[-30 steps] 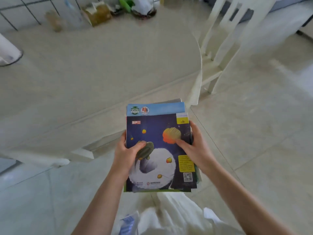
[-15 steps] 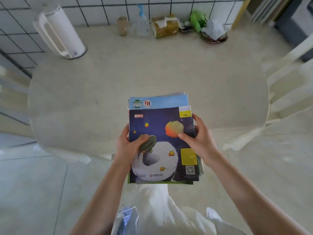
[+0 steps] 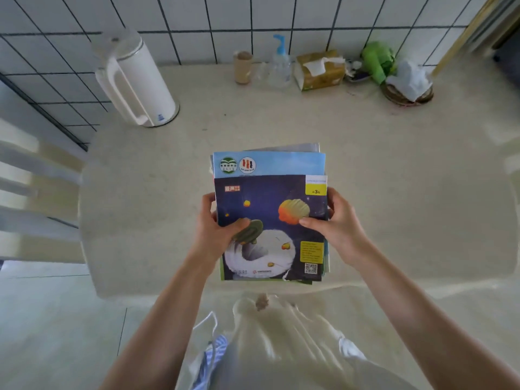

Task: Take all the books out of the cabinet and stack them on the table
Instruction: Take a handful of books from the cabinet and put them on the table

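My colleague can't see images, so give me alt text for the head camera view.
Two hands, left hand and right hand, grip a stack of books by its sides above a pale table. A white kettle, pump bottle and tissue box stand along the tiled wall.

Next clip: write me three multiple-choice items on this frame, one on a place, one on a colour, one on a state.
1. Where does the white kettle stand?
A. far left of the table, by the tiled wall
B. on the floor
C. on the chair

2. What colour is the pump on the clear bottle?
A. red
B. blue
C. black

3. How is the stack of books held?
A. by one hand only
B. lying on the table untouched
C. gripped by both hands at its sides

Key: 1 A, it stands at the table's far left corner; 2 B, the pump is light blue; 3 C, the left hand and right hand clasp opposite edges.
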